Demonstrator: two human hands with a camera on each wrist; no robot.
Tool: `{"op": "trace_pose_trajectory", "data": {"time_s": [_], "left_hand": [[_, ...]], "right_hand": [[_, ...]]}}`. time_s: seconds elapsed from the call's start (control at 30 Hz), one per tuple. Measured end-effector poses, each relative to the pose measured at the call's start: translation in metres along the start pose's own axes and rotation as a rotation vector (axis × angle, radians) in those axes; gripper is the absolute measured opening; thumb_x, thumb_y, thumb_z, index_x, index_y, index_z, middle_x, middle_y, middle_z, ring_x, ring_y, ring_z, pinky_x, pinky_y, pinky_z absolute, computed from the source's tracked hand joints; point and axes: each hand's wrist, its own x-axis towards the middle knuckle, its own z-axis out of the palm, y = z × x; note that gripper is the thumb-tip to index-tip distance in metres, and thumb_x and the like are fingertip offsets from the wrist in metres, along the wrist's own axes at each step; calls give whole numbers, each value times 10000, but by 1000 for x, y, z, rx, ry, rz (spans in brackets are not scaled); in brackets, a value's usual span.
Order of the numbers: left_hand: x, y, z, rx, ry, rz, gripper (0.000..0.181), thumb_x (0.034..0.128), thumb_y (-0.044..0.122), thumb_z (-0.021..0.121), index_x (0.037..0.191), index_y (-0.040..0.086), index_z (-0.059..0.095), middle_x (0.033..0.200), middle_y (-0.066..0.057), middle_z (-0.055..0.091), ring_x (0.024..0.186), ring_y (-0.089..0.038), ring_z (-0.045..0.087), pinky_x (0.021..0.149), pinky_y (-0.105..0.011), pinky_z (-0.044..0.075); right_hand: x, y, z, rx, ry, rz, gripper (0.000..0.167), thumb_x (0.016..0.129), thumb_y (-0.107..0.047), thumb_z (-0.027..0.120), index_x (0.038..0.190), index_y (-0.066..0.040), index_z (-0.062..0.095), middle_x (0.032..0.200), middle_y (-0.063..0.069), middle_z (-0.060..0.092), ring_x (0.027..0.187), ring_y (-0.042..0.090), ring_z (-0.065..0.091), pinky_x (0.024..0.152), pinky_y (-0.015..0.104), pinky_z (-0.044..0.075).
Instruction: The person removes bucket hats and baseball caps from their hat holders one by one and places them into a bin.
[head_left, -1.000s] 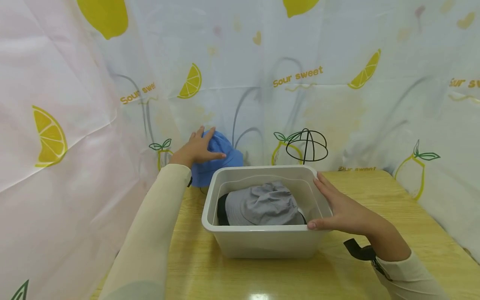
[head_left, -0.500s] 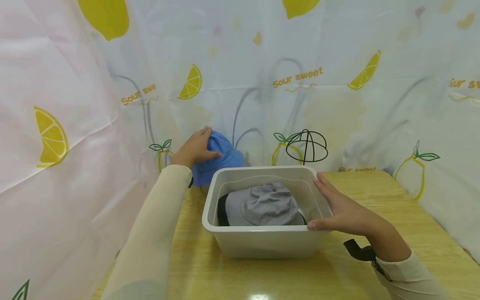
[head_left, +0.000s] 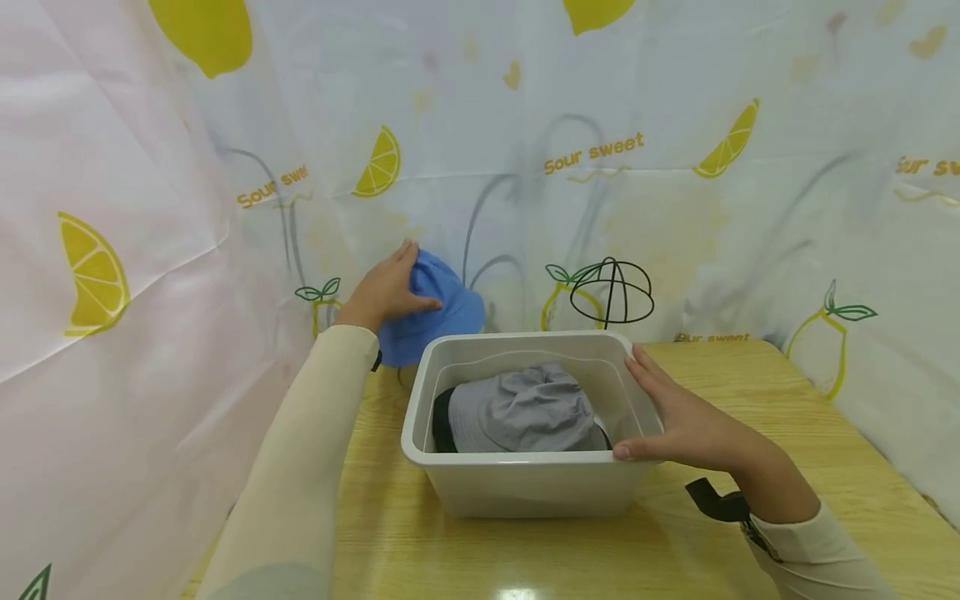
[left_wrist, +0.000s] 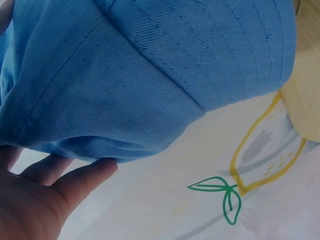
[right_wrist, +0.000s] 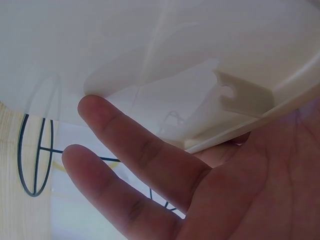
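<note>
At the back left, my left hand (head_left: 382, 292) holds a blue bucket hat (head_left: 450, 312) by its crown, with the thumb on the near side. In the left wrist view the stitched brim of the hat (left_wrist: 220, 45) faces up, and several fingers (left_wrist: 82, 185) reach under the crown cloth. My right hand (head_left: 690, 421) holds the front right corner of a white plastic bin (head_left: 532, 487), its thumb over the rim. Extended fingers (right_wrist: 140, 145) lie along the bin's outer wall in the right wrist view. A grey bucket hat (head_left: 525, 408) with a dark edge lies inside the bin.
Behind the bin stands a black wire hat stand (head_left: 611, 292) with a domed top. Part of another thin wire shows below the blue hat. A lemon-print curtain (head_left: 480, 108) hangs behind and left of the wooden table (head_left: 750, 392).
My left fingers have come together on the blue hat's crown, and the hat has risen slightly. The right hand, the bin and the grey hat have stayed in place.
</note>
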Motion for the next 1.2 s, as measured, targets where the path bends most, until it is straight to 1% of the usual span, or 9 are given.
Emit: {"op": "trace_pose_trajectory", "data": {"time_s": [0.13,0.27,0.47,0.6,0.73,0.87,0.97,1.07,1.2], "left_hand": [[1,-1,-2,-8,29,0,1248,819,537,848,1670,62,69,1745,-134,41,1587,-386,174,1260,-542,240],[4,-4,-1,-31,58,-15,1265,819,539,848,1671,65,44,1745,-132,23,1588,-384,168,1261,-538,241],[4,-14,0,-94,83,-66,1277,837,599,801,1664,39,5,1738,-167,3,1587,-400,153,1264,-544,226],[3,-23,1,-117,102,-95,1280,841,644,767,1661,27,2,1736,-180,19,1573,-434,175,1257,-565,228],[2,-28,-1,-147,132,-130,1282,841,654,759,1657,13,8,1720,-227,120,1537,-471,259,1226,-591,283],[1,-27,-6,-186,137,-169,1286,845,646,760,1652,-2,-4,1684,-278,209,1501,-495,317,1194,-614,327],[1,-26,-8,-212,155,-194,1295,844,646,761,1650,-6,-16,1699,-268,168,1526,-483,275,1212,-602,305],[1,-24,-9,-237,188,-216,1292,845,643,760,1650,-9,-12,1719,-239,103,1552,-468,218,1234,-586,270],[1,-24,-11,-249,216,-218,1292,839,634,771,1654,7,-12,1731,-204,42,1568,-454,173,1249,-577,240]], "right_hand": [[0,0,0,5,-4,-1,1219,818,-424,860,1678,-108,55,1745,62,-120,1574,494,17,1120,781,240],[0,2,0,5,-4,-2,1221,816,-423,862,1678,-109,57,1746,58,-116,1575,489,18,1124,776,240],[0,4,2,5,1,-10,1219,810,-420,865,1678,-109,67,1745,60,-115,1578,482,16,1128,769,238],[1,4,3,3,-1,-13,1221,811,-423,863,1678,-109,62,1745,46,-119,1579,476,15,1131,766,240],[1,4,1,-3,-2,-14,1224,810,-425,863,1678,-114,57,1745,40,-123,1579,477,17,1132,767,241],[1,4,0,-12,0,-11,1225,811,-435,859,1680,-127,53,1744,37,-125,1579,478,23,1131,768,245],[1,4,-1,-13,0,-5,1226,812,-441,858,1680,-131,50,1744,34,-127,1580,476,23,1131,769,245],[0,4,-1,-5,-1,-2,1222,815,-437,857,1681,-133,50,1744,35,-129,1578,479,22,1128,771,247],[0,4,-1,1,-4,-4,1224,815,-432,858,1679,-122,50,1743,45,-129,1575,488,19,1125,774,245]]}}
